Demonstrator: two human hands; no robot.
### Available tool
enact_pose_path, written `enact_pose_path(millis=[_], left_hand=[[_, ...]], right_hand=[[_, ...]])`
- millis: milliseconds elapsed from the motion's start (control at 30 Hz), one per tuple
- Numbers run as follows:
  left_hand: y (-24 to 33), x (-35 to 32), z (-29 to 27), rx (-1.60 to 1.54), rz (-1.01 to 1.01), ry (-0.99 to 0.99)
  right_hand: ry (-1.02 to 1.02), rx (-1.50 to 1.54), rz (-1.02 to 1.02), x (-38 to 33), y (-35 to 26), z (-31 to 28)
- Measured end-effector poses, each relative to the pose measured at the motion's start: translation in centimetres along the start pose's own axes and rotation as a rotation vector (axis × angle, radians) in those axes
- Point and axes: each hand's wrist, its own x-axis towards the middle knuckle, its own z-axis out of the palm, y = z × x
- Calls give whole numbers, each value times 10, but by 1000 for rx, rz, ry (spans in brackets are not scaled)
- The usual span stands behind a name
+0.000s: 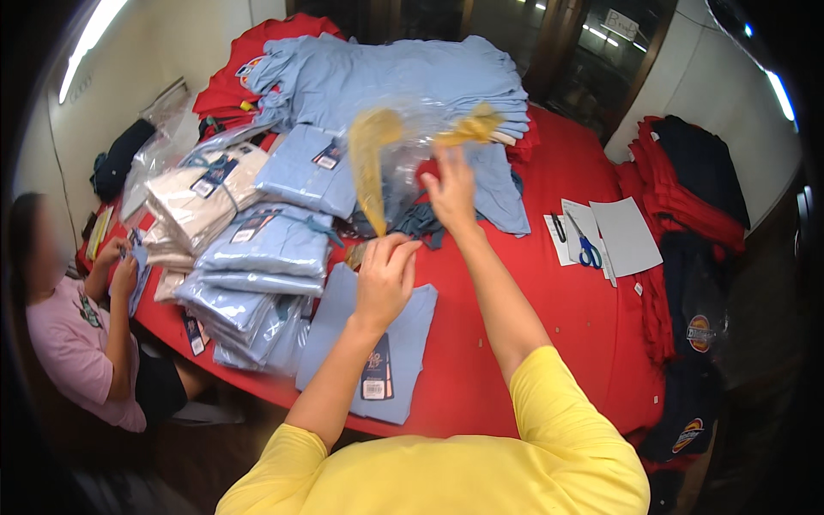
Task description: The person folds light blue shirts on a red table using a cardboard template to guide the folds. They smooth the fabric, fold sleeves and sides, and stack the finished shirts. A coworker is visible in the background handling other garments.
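Observation:
In front of me a clear plastic bag with yellow parts (pixel 371 154) is in the air, smeared by motion. My left hand (pixel 384 279) is closed, its fingertips pinching the bag's lower yellow end. Further up, my right hand (pixel 452 190) has its fingers stretched out and thumb apart, close to the bag's other yellow end; contact there is unclear. Below my left hand a folded light blue shirt (pixel 412 343) lies on the red-covered table, bearing a dark hang tag (pixel 376 369).
Bagged blue and cream garments (pixel 266 240) are stacked at left. Loose blue shirts (pixel 386 73) are heaped at the far side. Blue-handled scissors (pixel 589 252) lie on papers at right, near red and navy clothes (pixel 687 180). A person in pink (pixel 103 343) handles blue cloth at far left.

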Motion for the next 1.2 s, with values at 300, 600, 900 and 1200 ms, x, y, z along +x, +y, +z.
enact_pose_path(millis=[300,600,900,1200], left_hand=[[-123,78,66,649,-353,-576],[-135,68,102,826,-264,-665],[-144,70,98,817,-311,-647],[49,38,157,194,27,355]], right_hand=[[-1169,752,302,73,86,-43],[-89,-287,40,219,223,-13],[150,-144,-311,230,170,-180],[154,-54,-305,-4,-6,-453]])
